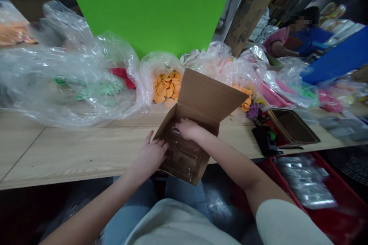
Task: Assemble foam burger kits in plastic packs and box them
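A brown cardboard box (pixel 212 95) with its lid raised is tilted over the front edge of the table. Inside it lies a clear plastic tray (pixel 184 157) with moulded compartments. My left hand (pixel 152 155) is at the box's left wall, fingers bent over the rim and thumb raised apart. My right hand (pixel 188 128) reaches into the box, its fingers curled on the tray's far left end; the fingertips are partly hidden.
Plastic bags of orange petal-like pieces (pixel 166 86) and green pieces (pixel 106 92) line the table's back, before a green panel (pixel 152 7). To the right are a tape dispenser (pixel 266 139), a tin (pixel 290 126), and a red crate (pixel 339 183) of clear trays. A person (pixel 280 42) sits beyond.
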Available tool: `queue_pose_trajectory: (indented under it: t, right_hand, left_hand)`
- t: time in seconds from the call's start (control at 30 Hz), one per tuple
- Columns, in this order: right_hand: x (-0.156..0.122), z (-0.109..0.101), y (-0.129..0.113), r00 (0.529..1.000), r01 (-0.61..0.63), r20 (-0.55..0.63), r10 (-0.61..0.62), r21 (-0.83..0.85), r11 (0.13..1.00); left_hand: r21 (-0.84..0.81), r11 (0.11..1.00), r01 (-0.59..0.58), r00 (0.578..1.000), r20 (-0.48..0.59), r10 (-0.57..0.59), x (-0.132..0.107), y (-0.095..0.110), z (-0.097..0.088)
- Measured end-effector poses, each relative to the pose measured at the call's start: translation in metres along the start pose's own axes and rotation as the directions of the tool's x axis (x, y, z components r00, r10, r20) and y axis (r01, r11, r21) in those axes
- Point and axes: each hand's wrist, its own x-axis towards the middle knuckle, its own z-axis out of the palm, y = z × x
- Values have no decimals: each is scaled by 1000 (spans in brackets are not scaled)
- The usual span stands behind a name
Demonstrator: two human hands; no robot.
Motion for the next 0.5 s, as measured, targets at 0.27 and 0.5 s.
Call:
queue_pose_trajectory:
  t: [0.27, 0.5]
  right_hand:
    - [-43, 6, -21, 993, -113, -29, 112, -54, 992]
    - [-25, 17, -20, 993, -120, -4, 120, -61, 991]
  left_hand:
    - [143, 979, 146, 987, 51, -154, -37, 19, -21]
    - [-119, 991, -60, 967, 241, 87, -15, 6, 11]
